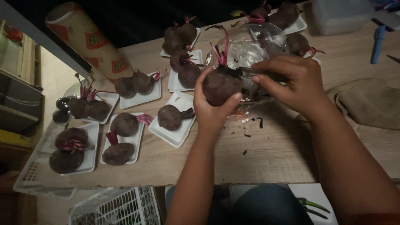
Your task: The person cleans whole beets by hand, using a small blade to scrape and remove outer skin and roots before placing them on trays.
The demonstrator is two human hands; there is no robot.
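The left hand (213, 109) was closed around a dark beetroot (221, 85), cupping it from below with the thumb up one side and the fingers up the other; the root stood stem-end up, its pink stalks (221, 52) rising from the crown. The right hand (291, 85) reached across from the right, its fingers pinched on what seemed to be a thin metal tool (250, 73) at the top of the beetroot, though the dim light left the tool hard to make out. Just behind both hands lay a crumpled clear plastic bag (254, 46) with more roots inside; dark scraps (252, 125) were scattered on the wooden table (271, 158) beneath the hands.

To the left of the held root sat a white tray (177, 133) bearing a single beetroot (170, 117); beyond it more white trays (125, 135) held trimmed roots in ones and twos. A tall cardboard tube (89, 41) stood at the far left edge of the table; a folded cloth (366, 104) lay to the right, and a blue pen (378, 41) lay near the far right corner. A white plastic crate (116, 206) sat below the table's near edge.
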